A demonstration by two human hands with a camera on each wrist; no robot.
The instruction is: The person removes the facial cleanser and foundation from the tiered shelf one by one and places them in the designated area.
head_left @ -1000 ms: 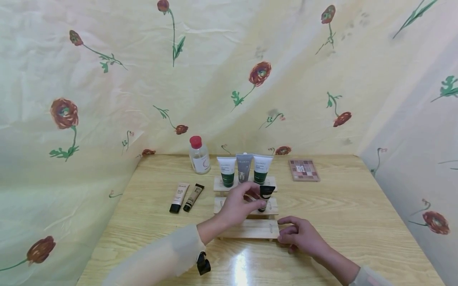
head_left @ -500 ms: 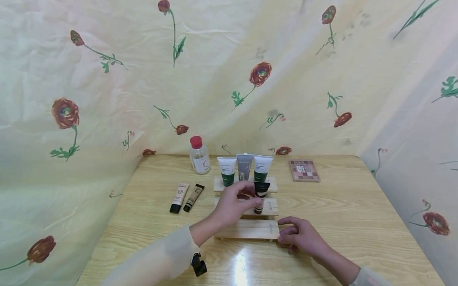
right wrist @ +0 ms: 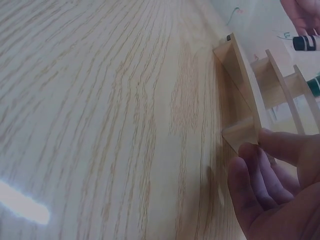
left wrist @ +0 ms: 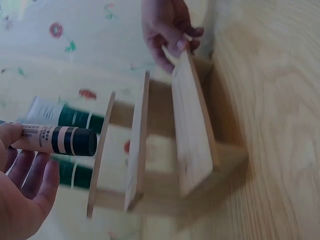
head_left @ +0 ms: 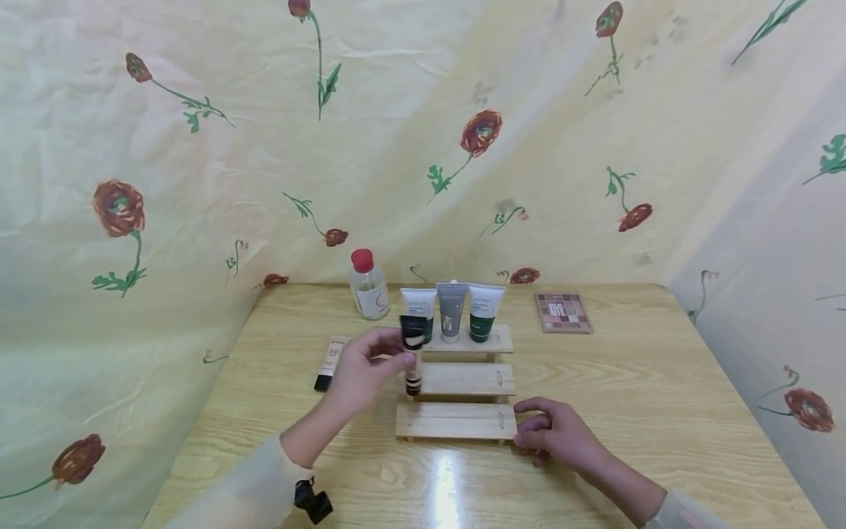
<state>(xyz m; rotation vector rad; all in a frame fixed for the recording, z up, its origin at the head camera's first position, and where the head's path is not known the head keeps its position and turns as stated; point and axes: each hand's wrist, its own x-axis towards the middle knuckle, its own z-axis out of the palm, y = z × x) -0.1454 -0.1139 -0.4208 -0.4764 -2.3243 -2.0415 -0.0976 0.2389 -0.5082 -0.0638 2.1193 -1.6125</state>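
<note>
head view: by the left grip (head_left: pixel 360 371), a beige cosmetic tube (head_left: pixel 413 358) is pinched, black cap (left wrist: pixel 84 142) down, near the left of the middle step (head_left: pixel 465 378) of a tiered wooden rack (head_left: pixel 456 421), whose right end is pinched by the right grip (head_left: pixel 558 435). if lowered too near the step's edge, the tube could be tipped off.

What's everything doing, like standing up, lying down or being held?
Held tube: roughly upright, cap down, pinched by left hand
Rack: standing, held at its lowest shelf by right hand
Grey tube: standing
Left white tube: standing, partly hidden
Right white tube: standing
BB tube: lying down
Bottle: standing, capped
Palette: lying flat
</note>
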